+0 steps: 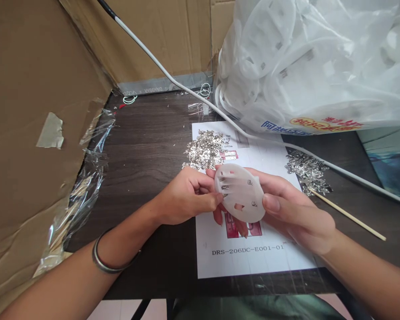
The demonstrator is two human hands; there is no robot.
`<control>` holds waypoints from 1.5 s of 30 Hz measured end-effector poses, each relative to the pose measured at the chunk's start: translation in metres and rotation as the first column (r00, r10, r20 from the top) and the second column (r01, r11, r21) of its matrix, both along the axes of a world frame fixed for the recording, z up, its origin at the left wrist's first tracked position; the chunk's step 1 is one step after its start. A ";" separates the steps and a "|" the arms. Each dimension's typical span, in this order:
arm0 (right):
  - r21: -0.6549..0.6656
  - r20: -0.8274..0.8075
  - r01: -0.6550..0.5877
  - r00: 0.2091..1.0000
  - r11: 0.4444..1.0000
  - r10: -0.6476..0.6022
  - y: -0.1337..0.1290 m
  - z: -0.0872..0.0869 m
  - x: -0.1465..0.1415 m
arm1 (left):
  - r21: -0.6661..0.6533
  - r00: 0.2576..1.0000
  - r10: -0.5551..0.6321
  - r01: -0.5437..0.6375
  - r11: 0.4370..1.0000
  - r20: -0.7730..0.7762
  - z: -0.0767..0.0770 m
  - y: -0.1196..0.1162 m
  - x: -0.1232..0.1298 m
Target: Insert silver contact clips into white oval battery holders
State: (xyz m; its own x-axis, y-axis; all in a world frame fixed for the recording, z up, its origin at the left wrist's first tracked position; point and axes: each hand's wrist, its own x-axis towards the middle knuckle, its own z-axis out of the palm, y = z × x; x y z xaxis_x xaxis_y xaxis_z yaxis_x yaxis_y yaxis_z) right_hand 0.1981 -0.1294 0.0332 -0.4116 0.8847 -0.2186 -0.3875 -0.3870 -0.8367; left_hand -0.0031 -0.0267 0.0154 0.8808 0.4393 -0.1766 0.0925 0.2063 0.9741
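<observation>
A white translucent oval plastic part (243, 193), with small cut-outs and a few metal bits in it, is held up over a printed sheet (240, 264). My left hand (189, 195), a dark bangle on its wrist, pinches the part's left edge between thumb and fingers. Around the right edge, my right hand (296, 213) grips it, thumb on the near face and fingers partly hidden behind. Just beyond my left hand lies a pile of small shiny metal pieces (204, 149). A second metal pile (308, 171) sits right of the sheet.
A large clear bag (306, 71) of similar white parts fills the back right. A white cable (173, 80) crosses diagonally above the dark table (143, 133). A thin wooden stick (349, 215) lies at right. Cardboard (29, 66) and clear film (76, 209) border the left.
</observation>
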 end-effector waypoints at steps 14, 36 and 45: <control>0.132 0.078 0.067 0.994 0.989 -0.078 0.005 -0.003 0.003 | 0.518 0.951 0.296 -0.209 0.830 -0.091 0.017 -0.001 0.003; 0.180 0.164 0.219 0.954 0.959 -0.249 0.003 -0.001 0.003 | -0.342 0.978 0.207 -0.200 0.918 -0.018 0.011 -0.002 0.004; 0.131 0.245 0.177 0.947 0.975 -0.205 0.006 0.009 0.007 | -0.323 0.983 0.178 -0.184 0.928 -0.047 0.014 -0.002 0.004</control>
